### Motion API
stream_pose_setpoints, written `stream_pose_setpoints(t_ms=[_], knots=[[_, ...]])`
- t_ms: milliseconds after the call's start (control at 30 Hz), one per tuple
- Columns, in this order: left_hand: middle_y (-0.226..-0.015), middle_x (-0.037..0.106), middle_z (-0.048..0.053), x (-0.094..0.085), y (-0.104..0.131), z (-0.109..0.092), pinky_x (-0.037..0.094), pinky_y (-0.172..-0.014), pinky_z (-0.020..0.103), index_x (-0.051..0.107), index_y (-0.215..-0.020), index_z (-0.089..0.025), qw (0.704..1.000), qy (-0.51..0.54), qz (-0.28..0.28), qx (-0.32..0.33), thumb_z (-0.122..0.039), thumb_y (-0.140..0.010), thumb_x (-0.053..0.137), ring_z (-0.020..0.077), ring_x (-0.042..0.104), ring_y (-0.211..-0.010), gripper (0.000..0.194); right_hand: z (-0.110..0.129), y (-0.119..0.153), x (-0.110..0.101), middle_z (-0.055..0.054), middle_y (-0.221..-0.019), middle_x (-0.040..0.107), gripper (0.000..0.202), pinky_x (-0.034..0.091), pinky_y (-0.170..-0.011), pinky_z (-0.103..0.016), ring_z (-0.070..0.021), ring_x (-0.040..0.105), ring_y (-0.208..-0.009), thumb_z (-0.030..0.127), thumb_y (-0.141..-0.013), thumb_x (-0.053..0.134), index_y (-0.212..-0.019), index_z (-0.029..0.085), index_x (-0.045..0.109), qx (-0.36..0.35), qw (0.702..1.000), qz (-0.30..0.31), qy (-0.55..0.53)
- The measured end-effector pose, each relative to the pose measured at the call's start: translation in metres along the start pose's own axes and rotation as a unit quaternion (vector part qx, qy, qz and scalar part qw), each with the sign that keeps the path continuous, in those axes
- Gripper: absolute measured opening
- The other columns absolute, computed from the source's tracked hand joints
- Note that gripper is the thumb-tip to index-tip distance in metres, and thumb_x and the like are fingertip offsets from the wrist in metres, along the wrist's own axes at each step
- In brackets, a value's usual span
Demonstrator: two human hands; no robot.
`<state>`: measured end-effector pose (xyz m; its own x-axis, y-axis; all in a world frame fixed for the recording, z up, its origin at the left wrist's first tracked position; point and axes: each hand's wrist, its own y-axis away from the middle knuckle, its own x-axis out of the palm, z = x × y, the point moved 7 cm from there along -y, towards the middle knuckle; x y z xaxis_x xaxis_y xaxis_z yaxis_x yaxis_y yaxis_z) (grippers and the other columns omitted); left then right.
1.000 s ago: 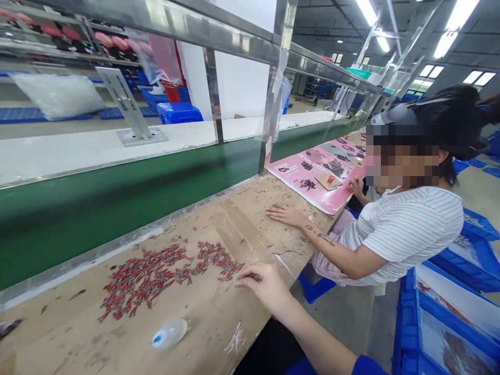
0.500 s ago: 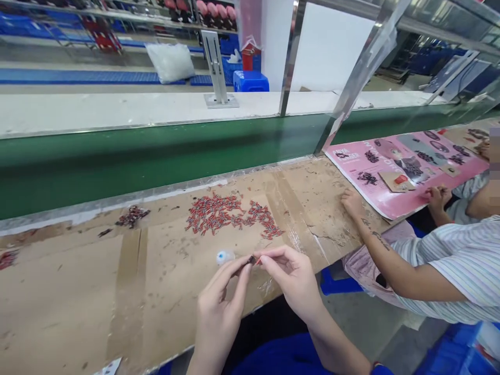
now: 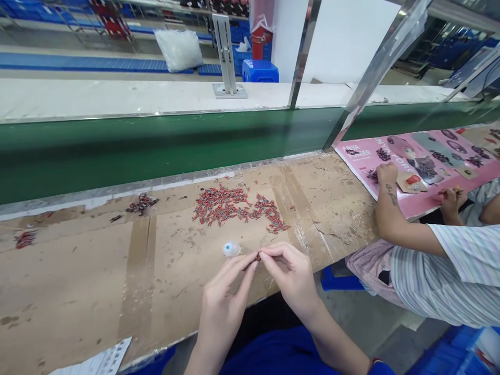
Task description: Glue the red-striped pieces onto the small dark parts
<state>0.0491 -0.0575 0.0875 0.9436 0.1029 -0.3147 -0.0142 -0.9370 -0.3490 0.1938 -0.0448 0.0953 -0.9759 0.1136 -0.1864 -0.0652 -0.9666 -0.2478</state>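
Over the cardboard-covered bench, my left hand (image 3: 230, 291) and my right hand (image 3: 291, 276) meet fingertip to fingertip. Between thumb and forefinger, my left hand pinches a small dark piece (image 3: 258, 255). The right fingertips are closed at the other end of it, where a trace of red shows; most of it is hidden by the fingers. Just beyond the left fingers lies a small whitish translucent bottle (image 3: 232, 249) with a blue tip. Farther back, small red-and-dark pieces (image 3: 222, 204) are spread in a loose pile.
A dark pile of small parts (image 3: 141, 203) and a reddish cluster (image 3: 25, 239) lie to the left. Printed paper (image 3: 103, 359) sits at the front edge. At right, a co-worker's arm (image 3: 406, 229) reaches over a pink poster (image 3: 425, 177). A green belt side (image 3: 156, 146) runs behind.
My fingertips have come closer together, covering more of the small piece. The co-worker's hand has moved from the cardboard onto the pink poster. The view has shifted slightly.
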Motion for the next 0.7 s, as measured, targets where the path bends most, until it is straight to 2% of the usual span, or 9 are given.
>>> stream_pose_setpoints(t_ms=[100,200,267,367,533,600,700], knots=[[-0.097,0.077,0.004,0.001,-0.001,0.004,0.06,-0.081,0.023,0.075,-0.1,-0.022,0.999,0.032,-0.003,-0.03,-0.022,-0.088,0.064,0.0176,0.074,-0.089,0.017,0.002,0.001,0.001,-0.005,-0.082,0.074,0.01,0.059,-0.07,-0.026,-0.016,0.071,-0.077,0.018,-0.088,0.064,-0.082,0.02,0.072,-0.035,0.999,-0.008,0.014],[-0.096,0.077,0.005,0.004,-0.001,0.012,0.06,-0.08,0.023,0.076,-0.098,-0.021,0.996,0.06,-0.002,-0.07,-0.023,-0.086,0.065,0.0177,0.074,-0.088,0.016,-0.002,0.001,0.002,-0.004,-0.081,0.073,0.01,0.059,-0.071,-0.026,-0.0158,0.07,-0.077,0.018,-0.087,0.065,-0.082,0.02,0.073,-0.035,0.999,-0.01,0.007],[-0.096,0.077,0.006,0.006,-0.001,0.016,0.06,-0.08,0.023,0.076,-0.097,-0.02,0.993,0.073,-0.005,-0.092,-0.024,-0.086,0.065,0.0176,0.074,-0.087,0.016,-0.007,0.001,0.003,-0.004,-0.082,0.073,0.008,0.058,-0.072,-0.027,-0.0159,0.07,-0.079,0.019,-0.086,0.067,-0.082,0.021,0.074,-0.012,1.0,-0.007,-0.016],[-0.094,0.077,0.006,0.007,-0.001,0.019,0.06,-0.078,0.022,0.075,-0.093,-0.019,0.99,0.079,-0.013,-0.112,-0.025,-0.084,0.066,0.0176,0.074,-0.085,0.015,-0.023,0.0,0.004,-0.004,-0.082,0.073,0.006,0.059,-0.073,-0.028,-0.0164,0.07,-0.079,0.026,-0.083,0.072,-0.081,0.022,0.076,0.065,0.994,0.003,-0.092],[-0.089,0.076,0.007,0.008,-0.004,0.015,0.061,-0.076,0.023,0.074,-0.089,-0.017,0.988,0.092,0.004,-0.122,-0.025,-0.084,0.065,0.0181,0.074,-0.082,0.014,-0.046,-0.002,0.013,-0.002,-0.078,0.074,0.023,0.061,-0.071,-0.03,-0.0161,0.07,-0.073,0.043,-0.071,0.082,-0.079,0.023,0.078,0.189,0.953,0.068,-0.227],[-0.088,0.076,0.006,0.01,-0.005,0.013,0.06,-0.076,0.023,0.074,-0.089,-0.017,0.988,0.093,0.016,-0.12,-0.025,-0.085,0.063,0.0181,0.074,-0.082,0.014,-0.049,-0.002,0.013,-0.002,-0.078,0.074,0.025,0.061,-0.07,-0.029,-0.0156,0.07,-0.072,0.045,-0.069,0.083,-0.078,0.023,0.078,0.198,0.946,0.079,-0.244],[-0.086,0.076,0.005,0.011,-0.008,0.01,0.06,-0.074,0.022,0.073,-0.088,-0.018,0.993,0.069,0.017,-0.099,-0.023,-0.085,0.062,0.017,0.073,-0.08,0.012,-0.042,-0.002,0.004,-0.002,-0.081,0.074,0.019,0.061,-0.072,-0.028,-0.0162,0.071,-0.076,0.042,-0.075,0.079,-0.08,0.024,0.078,0.15,0.967,0.056,-0.198]])
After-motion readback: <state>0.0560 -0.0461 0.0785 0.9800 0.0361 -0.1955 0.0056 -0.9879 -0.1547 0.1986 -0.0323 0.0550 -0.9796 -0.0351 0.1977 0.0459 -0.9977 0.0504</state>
